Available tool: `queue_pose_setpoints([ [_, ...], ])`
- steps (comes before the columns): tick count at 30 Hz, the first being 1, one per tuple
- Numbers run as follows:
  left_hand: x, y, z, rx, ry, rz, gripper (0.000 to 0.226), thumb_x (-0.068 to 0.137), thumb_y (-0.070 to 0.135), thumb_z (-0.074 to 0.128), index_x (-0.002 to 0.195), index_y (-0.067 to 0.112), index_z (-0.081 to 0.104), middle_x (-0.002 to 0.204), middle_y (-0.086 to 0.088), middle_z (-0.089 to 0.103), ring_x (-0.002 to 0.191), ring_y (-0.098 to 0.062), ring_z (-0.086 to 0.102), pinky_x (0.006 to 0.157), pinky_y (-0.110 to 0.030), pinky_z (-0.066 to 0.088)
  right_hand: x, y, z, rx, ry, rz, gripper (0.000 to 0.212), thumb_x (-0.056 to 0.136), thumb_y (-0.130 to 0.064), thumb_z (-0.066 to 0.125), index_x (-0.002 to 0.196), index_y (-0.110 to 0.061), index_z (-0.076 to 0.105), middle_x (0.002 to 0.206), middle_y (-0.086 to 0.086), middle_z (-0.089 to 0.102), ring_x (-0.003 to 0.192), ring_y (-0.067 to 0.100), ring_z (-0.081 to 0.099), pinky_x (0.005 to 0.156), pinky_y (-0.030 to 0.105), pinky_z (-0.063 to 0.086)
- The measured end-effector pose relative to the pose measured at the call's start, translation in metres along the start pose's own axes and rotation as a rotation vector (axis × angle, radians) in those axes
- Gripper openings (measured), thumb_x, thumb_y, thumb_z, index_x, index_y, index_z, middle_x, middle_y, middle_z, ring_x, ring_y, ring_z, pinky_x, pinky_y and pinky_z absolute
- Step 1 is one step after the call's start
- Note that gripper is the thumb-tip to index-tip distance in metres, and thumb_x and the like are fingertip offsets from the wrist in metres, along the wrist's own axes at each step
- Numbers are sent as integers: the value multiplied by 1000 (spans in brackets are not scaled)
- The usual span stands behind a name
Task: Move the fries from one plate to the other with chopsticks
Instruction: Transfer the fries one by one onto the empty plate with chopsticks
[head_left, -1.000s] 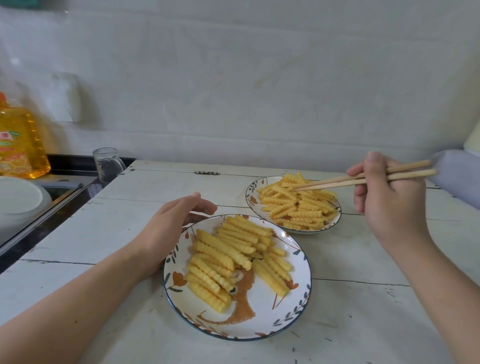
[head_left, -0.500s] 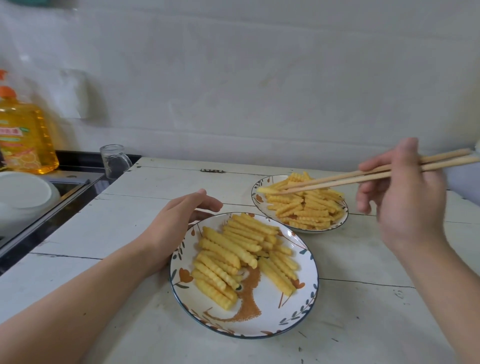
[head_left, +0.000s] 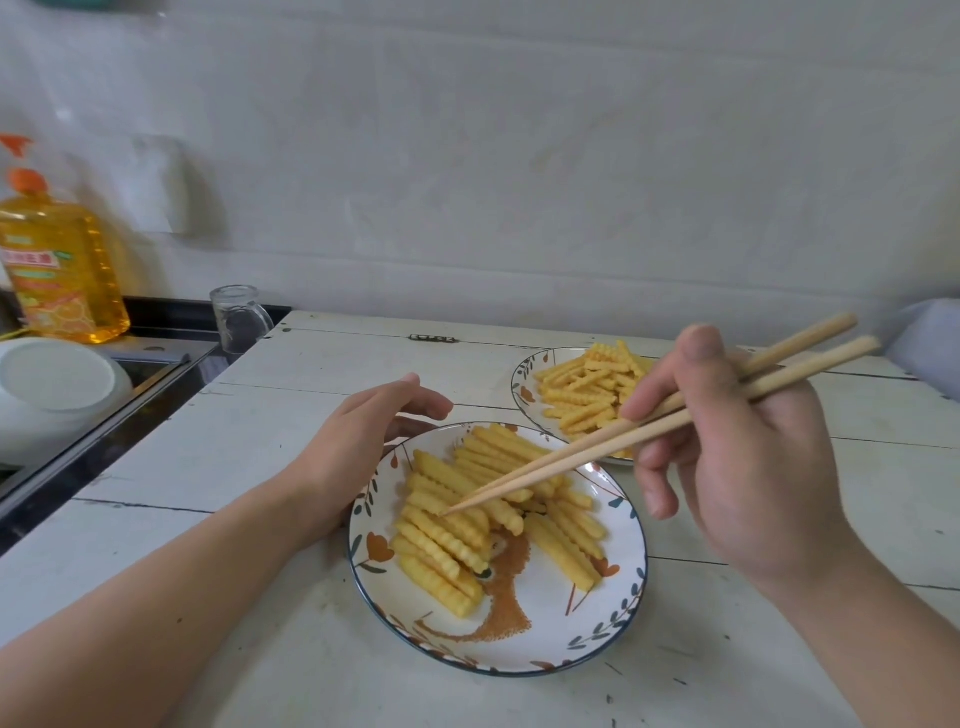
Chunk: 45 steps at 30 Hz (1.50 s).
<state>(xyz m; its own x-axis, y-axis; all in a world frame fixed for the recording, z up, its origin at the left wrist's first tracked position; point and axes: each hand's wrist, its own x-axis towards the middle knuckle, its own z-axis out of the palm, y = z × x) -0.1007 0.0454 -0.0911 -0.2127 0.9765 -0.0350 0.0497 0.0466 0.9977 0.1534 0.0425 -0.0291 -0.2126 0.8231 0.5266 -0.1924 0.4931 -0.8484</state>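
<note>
White table (head_left: 291, 415) bears two plates (head_left: 597, 631) (both with fries (head_left: 457, 525)), two chopsticks (head_left: 597, 452).

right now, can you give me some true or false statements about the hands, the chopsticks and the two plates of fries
1. The right hand holds the chopsticks. True.
2. The chopstick tips are over the far plate. False: they point down at the fries on the near plate.
3. The left hand grips a fry. False: it holds nothing and rests at the near plate's left edge, fingers relaxed.
4. Both plates have fries on them. True.
5. The glass cup stands between the two plates. False: it stands at the table's far left corner, near the oil bottle.
</note>
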Motion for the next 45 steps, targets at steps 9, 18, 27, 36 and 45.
queue_pose_setpoints([
  [9,2,-2,0,-11,6,20,47,111,44,45,105,14,81,115,-8,79,113,-26,74,93,-40,59,3,6,-3,-2,-32,41,52,86,-51,51,62,-5,62,47,12,47,31,25,42,35,25,35],
  [18,2,-2,0,-35,-9,-10,46,109,46,48,97,19,83,113,-15,79,101,-29,75,94,-49,57,24,6,-24,28,176,22,50,94,-48,49,59,-17,67,49,7,48,31,22,40,39,21,29],
  [27,1,0,1,-14,-10,-1,46,109,47,48,96,21,83,109,-12,80,99,-29,77,92,-47,59,42,29,-75,-397,242,-74,43,103,-39,47,76,-12,66,59,12,46,43,8,45,40,20,38],
  [36,1,0,1,-10,-1,10,46,109,46,48,97,20,83,109,-12,80,109,-32,75,100,-50,56,47,39,-78,-372,185,-29,47,98,-52,45,77,-18,69,58,10,52,41,24,51,42,25,40],
  [45,2,-2,0,-3,-4,6,45,109,47,48,97,21,83,109,-11,80,109,-34,75,103,-53,55,55,41,-88,-307,294,-24,44,106,-40,45,82,-9,65,53,3,54,38,23,53,39,27,44],
])
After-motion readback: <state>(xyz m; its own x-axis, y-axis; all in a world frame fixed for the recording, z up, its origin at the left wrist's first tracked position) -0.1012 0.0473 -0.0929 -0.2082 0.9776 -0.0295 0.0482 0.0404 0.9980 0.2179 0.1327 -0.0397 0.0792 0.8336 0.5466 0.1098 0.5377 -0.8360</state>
